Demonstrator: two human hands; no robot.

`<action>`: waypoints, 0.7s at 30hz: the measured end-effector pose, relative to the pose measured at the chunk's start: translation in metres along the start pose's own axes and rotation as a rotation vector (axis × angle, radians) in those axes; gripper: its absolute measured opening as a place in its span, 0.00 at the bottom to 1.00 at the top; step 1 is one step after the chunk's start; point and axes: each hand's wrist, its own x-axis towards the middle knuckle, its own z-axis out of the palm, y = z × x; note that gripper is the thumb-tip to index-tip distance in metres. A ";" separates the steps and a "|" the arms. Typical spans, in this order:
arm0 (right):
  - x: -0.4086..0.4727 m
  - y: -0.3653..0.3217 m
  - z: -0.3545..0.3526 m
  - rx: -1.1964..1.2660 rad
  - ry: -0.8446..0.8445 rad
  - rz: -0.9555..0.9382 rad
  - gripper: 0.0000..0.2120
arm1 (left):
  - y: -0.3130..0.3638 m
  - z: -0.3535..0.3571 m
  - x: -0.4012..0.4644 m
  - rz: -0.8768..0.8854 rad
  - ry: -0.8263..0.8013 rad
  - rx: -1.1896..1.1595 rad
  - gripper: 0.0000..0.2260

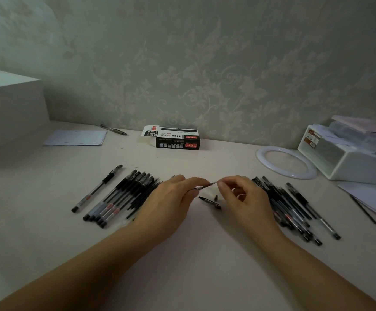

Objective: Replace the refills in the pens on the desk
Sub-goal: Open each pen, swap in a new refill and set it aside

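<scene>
Refill (206, 186) pinched betw both hands, left (171, 198) & right (243, 196); long axis left-right, right end slightly raised.

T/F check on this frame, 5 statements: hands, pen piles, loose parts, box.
1. Both hands hold one thin pen piece between them. True: left hand and right hand pinch the pen piece.
2. A pen cap lies on the desk below the hands. True.
3. The refill box stands by the wall. True.
4. All pens sit in one pile. False: a left pile and a right pile.
5. The white ring lies left of the box. False: it lies to the right.
</scene>
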 end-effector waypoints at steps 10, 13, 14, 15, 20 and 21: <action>-0.006 -0.028 -0.006 0.424 -0.080 0.157 0.06 | 0.021 0.007 0.004 0.096 0.160 -0.093 0.15; -0.007 -0.029 -0.010 0.479 -0.097 0.244 0.05 | 0.027 0.007 -0.001 0.109 0.154 -0.029 0.16; -0.006 -0.029 -0.013 0.512 -0.058 0.263 0.05 | 0.027 0.007 -0.004 0.095 0.156 0.006 0.16; -0.003 -0.031 -0.019 0.567 0.005 0.276 0.06 | 0.026 0.007 -0.007 0.073 0.154 0.041 0.16; 0.020 -0.031 -0.073 0.512 0.320 0.274 0.06 | 0.030 0.009 -0.017 0.017 0.079 0.185 0.15; 0.022 -0.026 -0.083 0.308 0.299 0.245 0.05 | 0.031 0.010 -0.016 0.022 0.070 0.214 0.14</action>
